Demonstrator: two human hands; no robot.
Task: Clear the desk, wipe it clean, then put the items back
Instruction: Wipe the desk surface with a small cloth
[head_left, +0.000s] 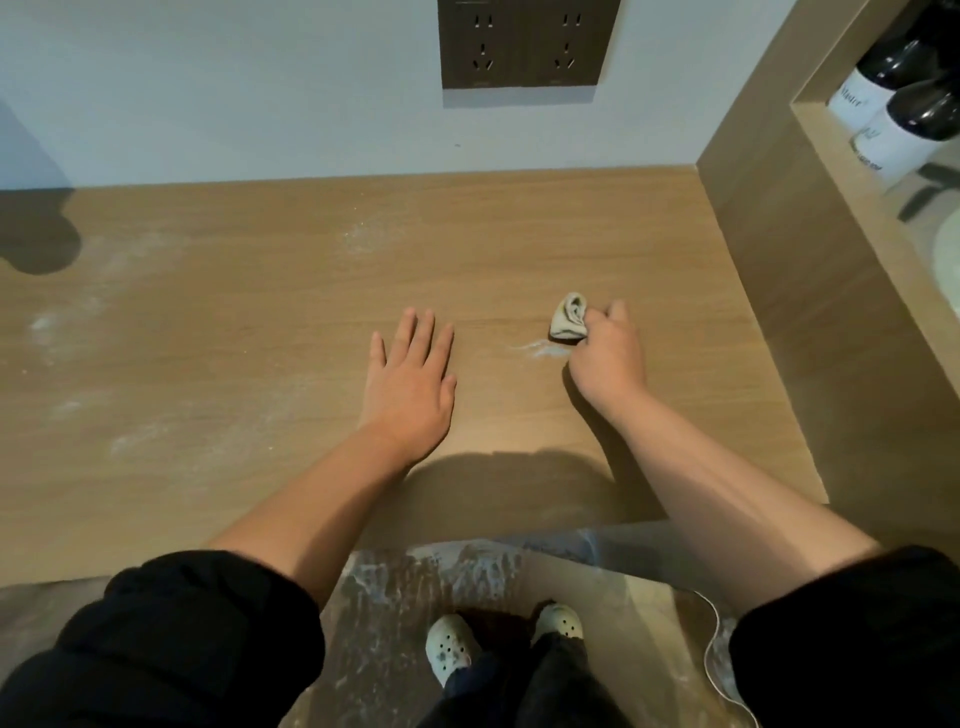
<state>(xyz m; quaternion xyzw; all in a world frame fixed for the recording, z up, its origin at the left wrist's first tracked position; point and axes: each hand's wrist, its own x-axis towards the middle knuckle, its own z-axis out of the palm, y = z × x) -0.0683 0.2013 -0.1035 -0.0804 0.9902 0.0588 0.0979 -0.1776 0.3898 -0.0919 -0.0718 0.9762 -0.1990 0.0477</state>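
Dusty desk (260, 322): one cloth (569, 325) in right hand (608, 358), left hand (410, 379) flat.

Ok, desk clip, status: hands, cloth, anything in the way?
Left hand flat on the desk, open. Right hand grips the balled cloth beside a white dust streak. More dust patches to the left; no obstacle seen.

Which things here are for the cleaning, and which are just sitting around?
For the job: the rag gripped by the right hand, the left hand flat on the desk, the white dust.
Just there: the bottles in the side shelf, the wall sockets.
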